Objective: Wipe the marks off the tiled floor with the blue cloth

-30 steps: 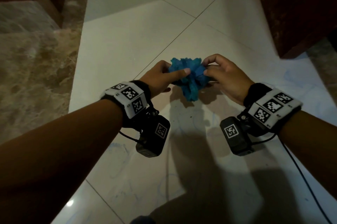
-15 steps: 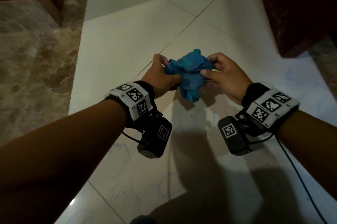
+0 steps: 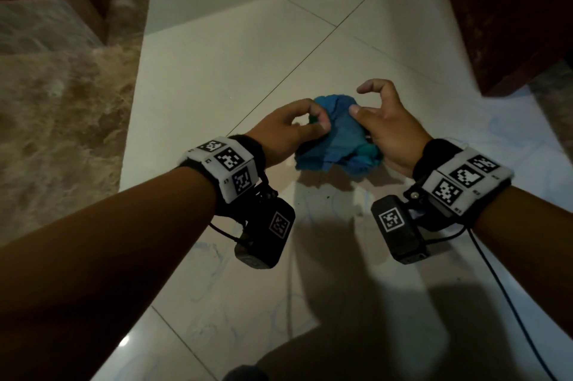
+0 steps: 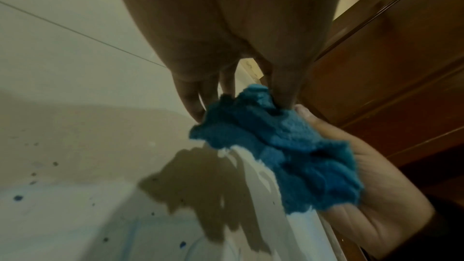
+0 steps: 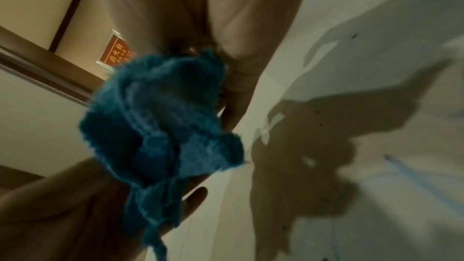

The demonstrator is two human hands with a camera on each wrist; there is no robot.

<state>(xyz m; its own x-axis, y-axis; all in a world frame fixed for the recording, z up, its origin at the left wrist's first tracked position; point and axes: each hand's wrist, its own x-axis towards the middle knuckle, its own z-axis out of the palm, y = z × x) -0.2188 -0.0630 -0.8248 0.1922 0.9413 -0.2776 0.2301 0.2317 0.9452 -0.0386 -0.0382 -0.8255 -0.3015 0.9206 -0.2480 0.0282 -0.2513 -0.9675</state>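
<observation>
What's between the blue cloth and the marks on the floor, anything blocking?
Nothing visible. The blue cloth is bunched between the left hand and right hand, above the tiled floor. Faint blue marks lie just below, with only open air between.

white marker-coded wristbands point(image 3: 228, 168), black wrist cameras point(image 3: 266, 233), thin cables.

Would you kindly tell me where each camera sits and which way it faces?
Head: worn on the head, facing down at both forearms, the left hand and right hand gripping the blue cloth.
Left wrist: under the left hand, facing along its fingers to the cloth.
Right wrist: under the right hand, facing the cloth.
Shared: cloth and marked tiled floor.
</observation>
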